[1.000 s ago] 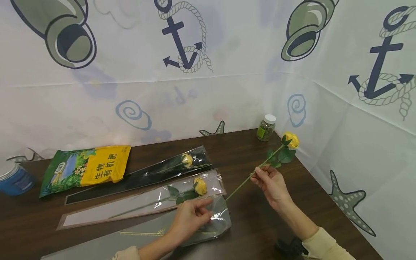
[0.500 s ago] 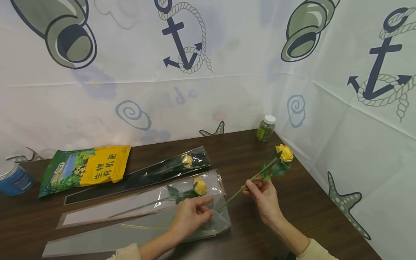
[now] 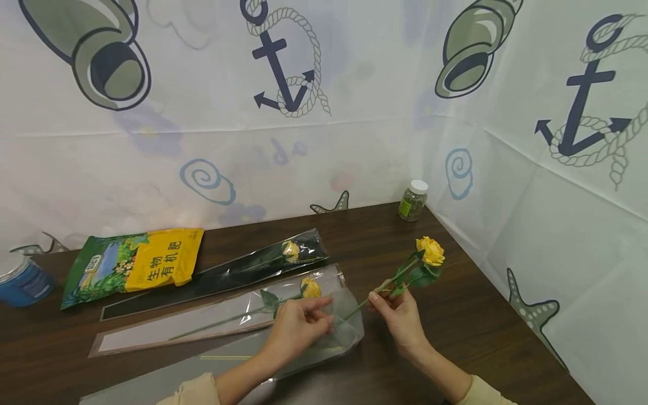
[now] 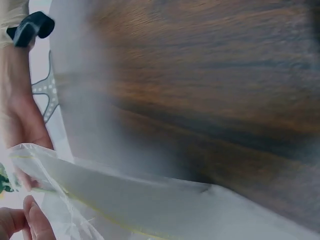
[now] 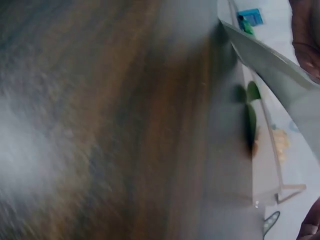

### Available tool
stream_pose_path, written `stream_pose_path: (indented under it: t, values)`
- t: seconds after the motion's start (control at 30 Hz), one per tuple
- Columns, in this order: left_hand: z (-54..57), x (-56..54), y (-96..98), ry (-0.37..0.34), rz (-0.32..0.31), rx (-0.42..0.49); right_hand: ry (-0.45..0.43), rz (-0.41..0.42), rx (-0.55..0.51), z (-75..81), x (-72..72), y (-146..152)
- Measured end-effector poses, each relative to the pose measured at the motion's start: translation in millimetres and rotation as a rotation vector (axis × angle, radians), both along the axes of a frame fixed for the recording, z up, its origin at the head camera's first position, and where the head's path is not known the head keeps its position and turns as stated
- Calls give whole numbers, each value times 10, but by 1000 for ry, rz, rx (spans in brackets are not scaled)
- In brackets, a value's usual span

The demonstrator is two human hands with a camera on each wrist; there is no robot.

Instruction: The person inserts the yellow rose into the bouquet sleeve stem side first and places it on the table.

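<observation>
My right hand (image 3: 400,320) pinches the green stem of a yellow rose (image 3: 430,251); its bloom points up and to the right. The stem's lower end reaches the mouth of a grey flower sleeve (image 3: 167,377), a long clear-fronted bag with a thin gold line. At that mouth my left hand (image 3: 298,332) pinches the film between thumb and fingers. In the left wrist view, the sleeve (image 4: 150,200) stretches away from the left fingertips (image 4: 37,220), with the stem at its opening. The right wrist view shows part of the grey sleeve (image 5: 270,60) raised off the table.
Behind the grey sleeve lie a white sleeve (image 3: 136,339) and a black sleeve (image 3: 167,295), each with a yellow rose inside. A yellow-green fertilizer bag (image 3: 136,261) and a blue tub (image 3: 25,281) stand left. A small jar (image 3: 413,201) sits at the table's back right corner.
My right hand has moved left and down with the rose, bringing its stem further into the sleeve's mouth. The left hand stays nearly in place, and the sleeve has shifted slightly right.
</observation>
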State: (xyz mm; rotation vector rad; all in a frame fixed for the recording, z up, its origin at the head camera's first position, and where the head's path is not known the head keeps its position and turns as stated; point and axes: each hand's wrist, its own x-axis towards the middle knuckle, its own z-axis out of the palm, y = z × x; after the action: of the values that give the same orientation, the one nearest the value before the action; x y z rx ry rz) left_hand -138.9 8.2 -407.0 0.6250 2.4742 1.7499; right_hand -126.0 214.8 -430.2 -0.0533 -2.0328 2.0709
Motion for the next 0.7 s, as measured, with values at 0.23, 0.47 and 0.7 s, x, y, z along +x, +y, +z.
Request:
stream_pose_path:
  t: [0.23, 0.47, 0.7]
  values:
    - [86, -22, 33, -17, 0, 20, 22, 18, 56, -90, 9, -84]
    - [37, -14, 45, -41, -15, 26, 35, 44, -5, -106, -9, -73]
    - [-3, 10, 58, -24, -27, 60, 135, 206, -126, -39, -1, 19]
